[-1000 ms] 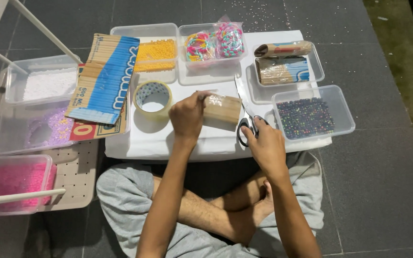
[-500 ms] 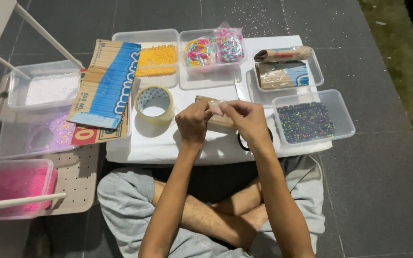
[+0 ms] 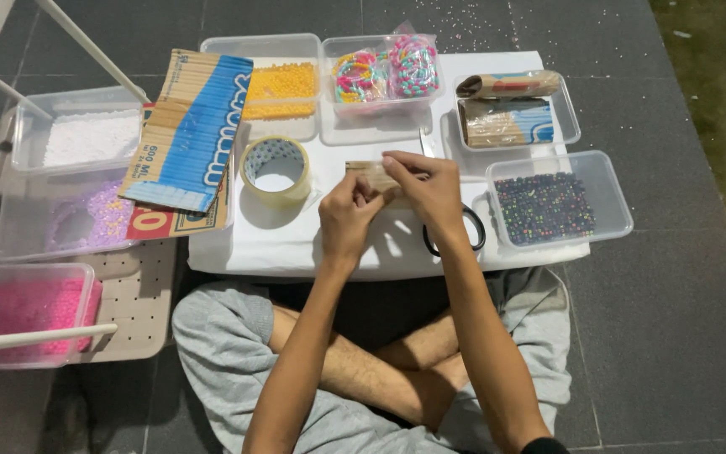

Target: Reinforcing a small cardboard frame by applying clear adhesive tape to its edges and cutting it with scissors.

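Hands, left hand (image 3: 348, 217) and right hand (image 3: 427, 187), both pinch 1 brown cardboard piece (image 3: 371, 173); tape roll (image 3: 275, 171) at 9 o'clock.

Bare white tabletop (image 3: 279, 240) lies open in front of the tape roll (image 3: 275, 168). Behind, 2 tubs, one of yellow beads (image 3: 283, 84) and one of bracelets (image 3: 388, 71), block the way; the dark-bead tub (image 3: 548, 206) and scissors (image 3: 468, 231) crowd the right.

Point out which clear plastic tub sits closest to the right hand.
The tub of dark multicoloured beads, just right of the right hand. The yellow-bead tub and bracelet tub stand farther back.
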